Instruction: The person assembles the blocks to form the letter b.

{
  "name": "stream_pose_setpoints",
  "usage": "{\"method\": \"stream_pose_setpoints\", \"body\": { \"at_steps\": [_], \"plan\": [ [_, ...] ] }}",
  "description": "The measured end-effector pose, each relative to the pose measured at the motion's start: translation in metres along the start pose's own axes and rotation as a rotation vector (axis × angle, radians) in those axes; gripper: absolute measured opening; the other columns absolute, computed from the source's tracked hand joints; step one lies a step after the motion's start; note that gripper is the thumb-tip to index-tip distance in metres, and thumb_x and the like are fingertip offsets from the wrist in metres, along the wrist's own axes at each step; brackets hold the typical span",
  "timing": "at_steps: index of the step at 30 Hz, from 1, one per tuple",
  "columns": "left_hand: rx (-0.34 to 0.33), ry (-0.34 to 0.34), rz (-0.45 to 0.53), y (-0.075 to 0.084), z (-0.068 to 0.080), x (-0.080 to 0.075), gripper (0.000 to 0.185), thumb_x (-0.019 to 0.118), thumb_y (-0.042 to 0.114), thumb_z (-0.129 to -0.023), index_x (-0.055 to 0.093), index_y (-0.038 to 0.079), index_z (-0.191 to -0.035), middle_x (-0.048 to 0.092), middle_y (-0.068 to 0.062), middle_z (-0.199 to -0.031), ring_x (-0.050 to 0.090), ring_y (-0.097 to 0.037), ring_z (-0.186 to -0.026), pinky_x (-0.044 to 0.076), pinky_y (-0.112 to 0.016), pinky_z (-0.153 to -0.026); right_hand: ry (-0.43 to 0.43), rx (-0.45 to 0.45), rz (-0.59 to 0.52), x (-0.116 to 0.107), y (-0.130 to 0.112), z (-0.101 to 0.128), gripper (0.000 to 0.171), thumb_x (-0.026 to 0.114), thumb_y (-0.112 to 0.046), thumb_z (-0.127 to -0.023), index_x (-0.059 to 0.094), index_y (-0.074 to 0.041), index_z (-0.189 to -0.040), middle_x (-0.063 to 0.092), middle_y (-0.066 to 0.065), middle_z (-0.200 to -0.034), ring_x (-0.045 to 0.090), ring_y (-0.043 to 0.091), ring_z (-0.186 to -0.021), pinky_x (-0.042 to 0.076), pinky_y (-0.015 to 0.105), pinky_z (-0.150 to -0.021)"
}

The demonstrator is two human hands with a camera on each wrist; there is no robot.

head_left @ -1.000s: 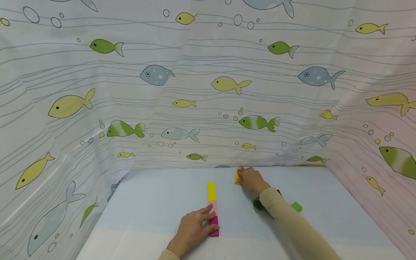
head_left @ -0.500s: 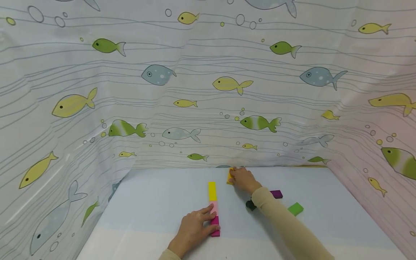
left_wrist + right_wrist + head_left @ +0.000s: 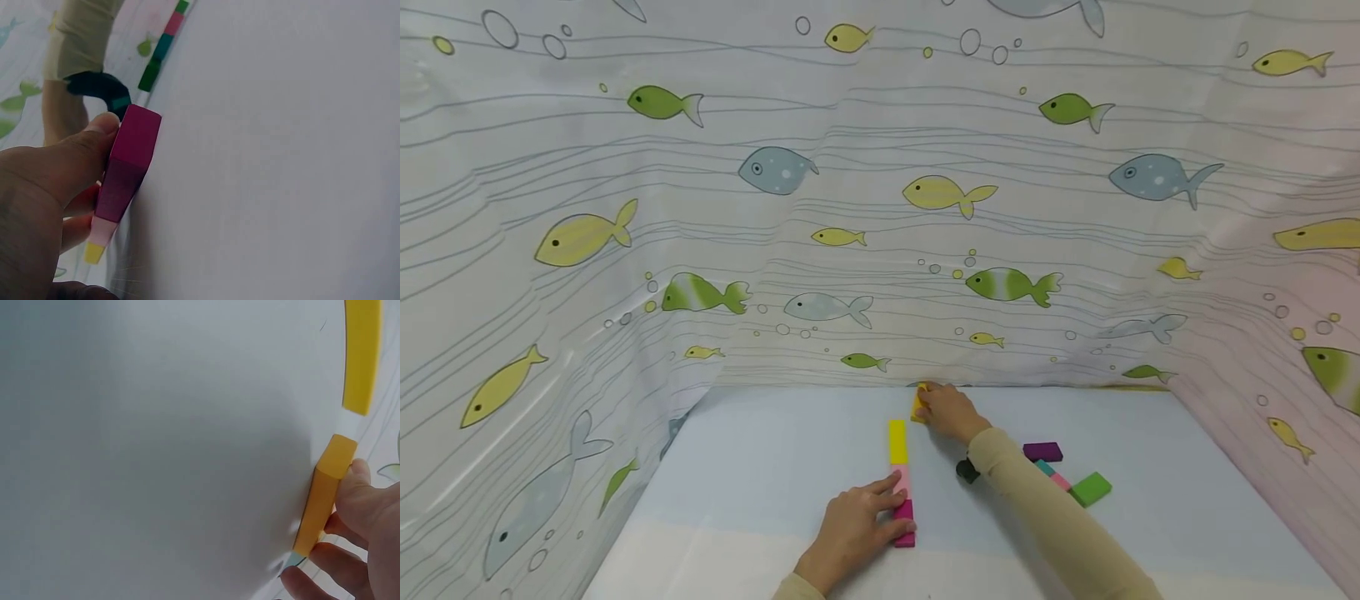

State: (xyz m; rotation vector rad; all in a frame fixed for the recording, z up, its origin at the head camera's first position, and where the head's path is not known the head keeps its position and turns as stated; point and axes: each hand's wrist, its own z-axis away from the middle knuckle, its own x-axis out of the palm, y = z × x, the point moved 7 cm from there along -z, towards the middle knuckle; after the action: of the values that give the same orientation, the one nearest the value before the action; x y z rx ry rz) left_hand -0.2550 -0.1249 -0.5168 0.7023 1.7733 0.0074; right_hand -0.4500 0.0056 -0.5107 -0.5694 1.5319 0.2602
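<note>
Plain beige long sleeves [image 3: 1051, 508], wrist-length, bare left hand [image 3: 861, 525], bare right hand [image 3: 951, 412]

Table [image 3: 760, 483] free well left of the block row [image 3: 905, 483]; right forearm [image 3: 1052, 512], green block [image 3: 1092, 489] obstruct the right

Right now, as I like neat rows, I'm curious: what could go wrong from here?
The orange block, held by the right hand apart from the yellow block, might knock that row end askew if brought in hastily. The left hand touches the pink block and magenta block, so a slip could break their line. The right sleeve looks near the green block and might brush it.
</note>
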Motion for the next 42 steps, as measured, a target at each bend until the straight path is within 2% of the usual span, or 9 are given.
{"method": "stream_pose_setpoints", "body": {
  "at_steps": [6,14,23,34,42],
  "plan": [
    [0.043,0.048,-0.015,0.002,0.000,-0.002,0.048,0.071,0.057,-0.082,0.076,0.022,-0.114,0.065,0.004,-0.131,0.072,-0.025,-0.100,0.058,-0.036,-0.069,0.013,-0.011,-0.028,0.003,-0.007,-0.009,0.049,0.061,-0.038,-0.097,0.058,-0.011,-0.138,0.050,0.014,-0.148,0.055,0.038,-0.126,0.043,0.052,-0.105],
    [0.009,-0.009,-0.004,0.003,0.000,-0.002,0.048,0.071,0.057,-0.083,0.075,0.022,-0.117,0.064,0.004,-0.134,0.070,-0.024,-0.105,0.058,-0.036,-0.071,0.011,-0.055,-0.052,0.007,-0.016,-0.017,0.052,0.060,-0.037,-0.097,0.055,-0.009,-0.141,0.049,0.017,-0.148,0.054,0.035,-0.130,0.042,0.047,-0.108],
    [-0.026,-0.043,-0.010,0.000,-0.002,0.001,0.051,0.069,0.060,-0.083,0.073,0.025,-0.120,0.061,0.007,-0.137,0.070,-0.022,-0.107,0.058,-0.036,-0.072,0.005,-0.108,-0.035,0.006,-0.021,-0.020,0.051,0.059,-0.037,-0.098,0.055,-0.010,-0.141,0.048,0.016,-0.148,0.053,0.036,-0.129,0.042,0.048,-0.107],
    [-0.015,-0.022,-0.016,0.000,-0.001,0.000,0.048,0.070,0.058,-0.083,0.074,0.026,-0.118,0.062,0.007,-0.136,0.070,-0.024,-0.105,0.058,-0.038,-0.071,-0.042,-0.123,-0.014,0.011,-0.024,-0.023,0.053,0.055,-0.040,-0.100,0.051,-0.014,-0.145,0.041,0.011,-0.154,0.051,0.035,-0.132,0.041,0.047,-0.109],
    [-0.007,-0.008,0.015,-0.001,0.002,0.000,0.050,0.069,0.059,-0.083,0.073,0.024,-0.119,0.061,0.007,-0.137,0.070,-0.016,-0.104,0.058,-0.034,-0.071,-0.049,-0.163,-0.021,0.012,-0.026,-0.023,0.051,0.053,-0.036,-0.102,0.049,-0.012,-0.146,0.040,0.013,-0.154,0.047,0.035,-0.136,0.040,0.047,-0.110]
  ]
}}
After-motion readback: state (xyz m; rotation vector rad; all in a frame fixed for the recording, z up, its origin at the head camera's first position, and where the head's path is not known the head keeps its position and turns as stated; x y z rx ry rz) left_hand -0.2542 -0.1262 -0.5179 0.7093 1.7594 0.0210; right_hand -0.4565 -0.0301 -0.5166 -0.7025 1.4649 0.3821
